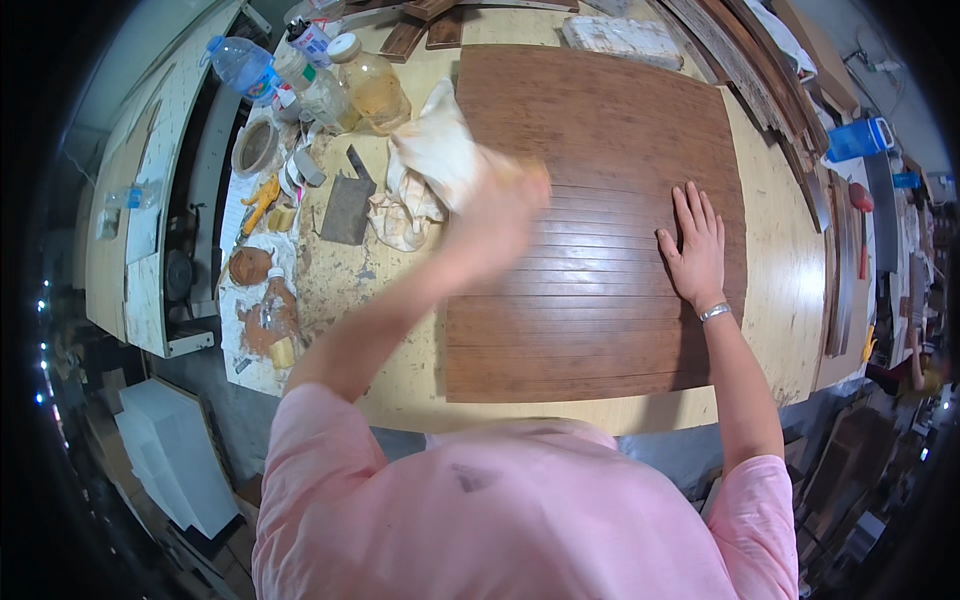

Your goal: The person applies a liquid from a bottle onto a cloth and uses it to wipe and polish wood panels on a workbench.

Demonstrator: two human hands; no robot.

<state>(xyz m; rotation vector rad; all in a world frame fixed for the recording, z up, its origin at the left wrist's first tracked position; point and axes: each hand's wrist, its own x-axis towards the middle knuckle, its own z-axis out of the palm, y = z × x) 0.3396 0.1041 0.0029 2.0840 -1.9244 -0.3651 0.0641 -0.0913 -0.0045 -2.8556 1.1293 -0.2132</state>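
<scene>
A brown wooden board [590, 340] with parallel grooves lies flat on the table in front of me. My left hand [500, 215] is over its left part, smeared by motion. Its fingers seem closed around a small yellowish piece [524, 174], too blurred to name surely. Behind that hand a stained white cloth [435, 145] is bunched beside the board, partly hidden by the hand. My right hand [698, 250] rests open on the board's right side, fingers spread, holding nothing. A silvery band circles that wrist.
Jars [368, 85] and a plastic bottle [240, 68] crowd the table's far left. Below them are a dark grey sheet [346, 210], yellow-handled pliers [262, 205] and a yellow block [282, 352]. A white wrapped package [622, 40] lies behind the board. Wooden strips [735, 60] are stacked at far right.
</scene>
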